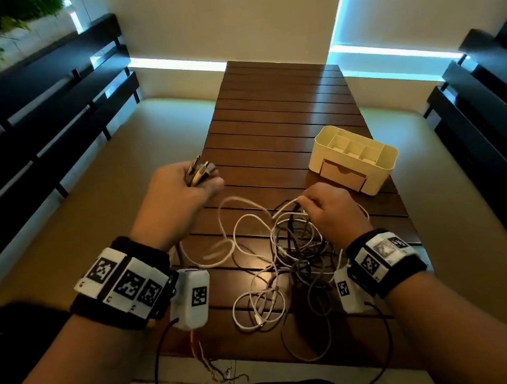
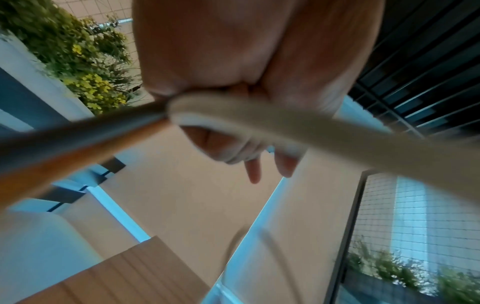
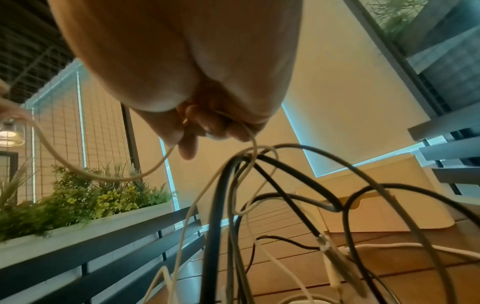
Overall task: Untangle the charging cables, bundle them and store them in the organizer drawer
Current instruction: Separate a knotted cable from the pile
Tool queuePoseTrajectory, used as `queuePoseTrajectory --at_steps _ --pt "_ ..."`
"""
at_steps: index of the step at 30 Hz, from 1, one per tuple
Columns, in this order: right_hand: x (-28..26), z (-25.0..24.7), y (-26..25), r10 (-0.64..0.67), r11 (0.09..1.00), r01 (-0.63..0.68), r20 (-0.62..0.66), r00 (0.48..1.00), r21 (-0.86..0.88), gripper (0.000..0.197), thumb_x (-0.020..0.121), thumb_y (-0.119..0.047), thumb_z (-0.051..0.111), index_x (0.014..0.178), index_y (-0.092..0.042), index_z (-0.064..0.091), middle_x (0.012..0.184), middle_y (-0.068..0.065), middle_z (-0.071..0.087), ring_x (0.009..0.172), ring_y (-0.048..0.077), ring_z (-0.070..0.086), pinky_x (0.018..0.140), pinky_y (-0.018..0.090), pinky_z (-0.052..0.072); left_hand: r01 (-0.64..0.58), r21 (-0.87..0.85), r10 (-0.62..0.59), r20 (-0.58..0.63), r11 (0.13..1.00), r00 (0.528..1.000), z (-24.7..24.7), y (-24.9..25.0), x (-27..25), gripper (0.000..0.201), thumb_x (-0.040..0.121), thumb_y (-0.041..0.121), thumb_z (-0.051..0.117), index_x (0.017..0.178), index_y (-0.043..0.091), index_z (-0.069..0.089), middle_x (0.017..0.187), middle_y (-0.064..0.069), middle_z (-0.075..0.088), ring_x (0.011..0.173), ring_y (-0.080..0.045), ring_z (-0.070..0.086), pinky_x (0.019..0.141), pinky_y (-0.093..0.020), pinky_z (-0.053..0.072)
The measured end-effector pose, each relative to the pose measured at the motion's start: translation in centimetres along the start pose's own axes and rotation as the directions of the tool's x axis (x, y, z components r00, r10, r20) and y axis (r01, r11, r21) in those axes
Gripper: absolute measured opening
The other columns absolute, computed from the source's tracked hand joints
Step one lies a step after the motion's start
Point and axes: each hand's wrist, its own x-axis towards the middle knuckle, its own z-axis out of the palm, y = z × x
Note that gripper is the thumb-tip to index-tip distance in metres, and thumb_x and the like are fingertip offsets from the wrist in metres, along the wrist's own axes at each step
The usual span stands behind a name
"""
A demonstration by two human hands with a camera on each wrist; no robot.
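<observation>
Left hand (image 1: pixel 176 191) clamps a bunch of plugs (image 1: pixel 200 173) at 10 o'clock, right hand (image 1: pixel 330 210) pinches a white cable (image 1: pixel 284 210) above the tangle (image 1: pixel 289 262) mid-surface; pull hard and the knots could tighten, dragging the heap off.

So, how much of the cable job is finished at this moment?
Early stage. The left hand already grips several gathered plug ends. The right hand is pinching a white cable out of the tangle. Nothing is bundled yet; the organizer drawer remains shut.
</observation>
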Motion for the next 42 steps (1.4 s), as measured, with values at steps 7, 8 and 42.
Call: queuePoseTrajectory --at_steps 7,8,42 --pt "-0.3 0.6 -2.2 -0.269 0.962 0.270 -0.039 0.962 0.026 0.013 0.097 -0.018 0.059 0.096 -0.012 0.070 0.083 -0.004 0.060 0.073 0.006 0.053 0.067 0.028 0.046 -0.097 0.038 0.085 0.241 0.995 0.967 3.8 0.8 -0.6 0.022 0.092 0.026 0.068 0.075 0.014 0.062 0.070 -0.007 0.059 0.056 -0.008 0.048 0.055 -0.025 0.041" --pt "-0.3 0.5 -2.8 -0.299 0.952 0.302 -0.065 0.952 0.045 0.013 0.097 -0.017 0.059 0.096 -0.011 0.070 0.082 -0.006 0.059 0.071 0.002 0.051 0.065 0.022 0.043 -0.081 0.066 0.059 0.284 0.995 0.957 4.6 0.4 -0.7 0.025 0.093 0.027 0.067 0.072 0.018 0.058 0.066 -0.001 0.055 0.052 -0.004 0.043 0.053 -0.020 0.038" --pt "-0.5 0.5 -3.2 -0.045 0.996 0.047 -0.032 0.998 0.076 0.026 0.106 -0.033 0.038 0.095 -0.017 0.055 0.073 -0.001 0.055 0.064 0.013 0.050 0.058 0.029 0.038 -0.074 -0.077 0.079 0.056 0.994 0.995 1.3 -0.6 -2.3 0.017 0.096 0.021 0.064 0.102 0.006 0.070 0.089 -0.018 0.067 0.076 -0.024 0.059 0.073 -0.039 0.049"
